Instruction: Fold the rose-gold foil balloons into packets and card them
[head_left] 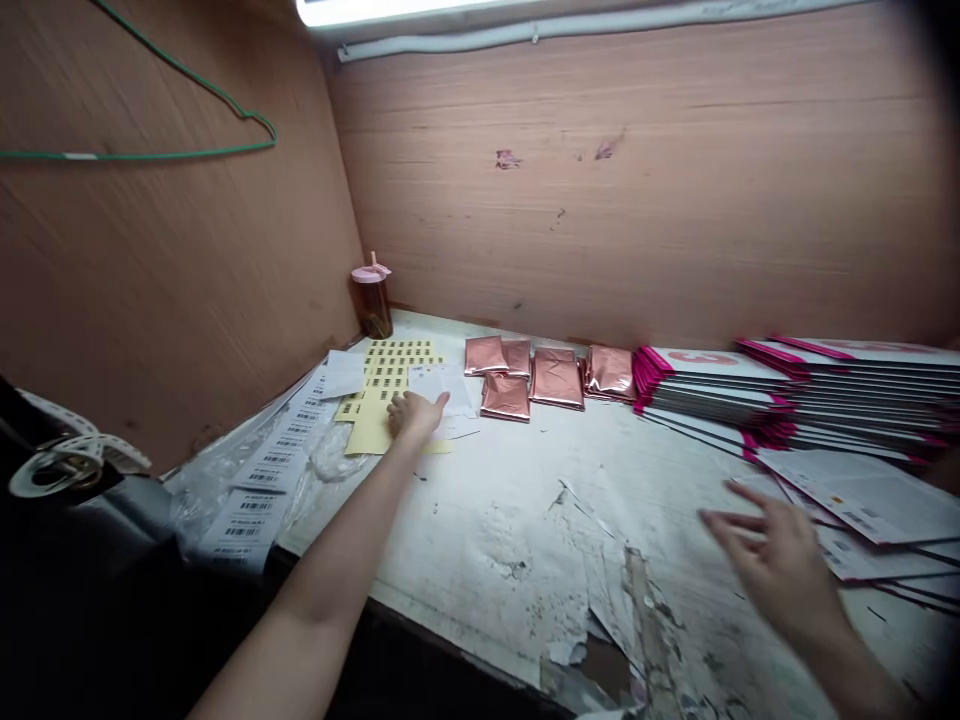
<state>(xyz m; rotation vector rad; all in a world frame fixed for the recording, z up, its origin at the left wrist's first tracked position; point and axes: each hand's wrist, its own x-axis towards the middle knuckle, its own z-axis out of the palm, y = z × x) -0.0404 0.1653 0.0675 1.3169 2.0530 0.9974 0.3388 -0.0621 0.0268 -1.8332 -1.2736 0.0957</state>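
My left hand (415, 413) reaches across the table to a small white sheet of paper (442, 385) with printing on it. Its thumb is spread and its fingers rest at the paper's left edge, over yellow sticker sheets (390, 378) printed with small dark labels. My right hand (780, 560) is open and holds nothing, its fingers apart above the table. Beside it lie flat white printed packages (862, 495), spread loosely. Behind these are stacks of white and pink flat packages (712, 380) marked with a red figure.
Several shiny copper-pink foil packets (556, 378) lie along the back. A lidded cup with a straw (373, 305) stands in the left corner. A strip of barcode labels (270, 465) and clear plastic (202, 500) lie at left. The table surface (517, 560) is torn near its front edge.
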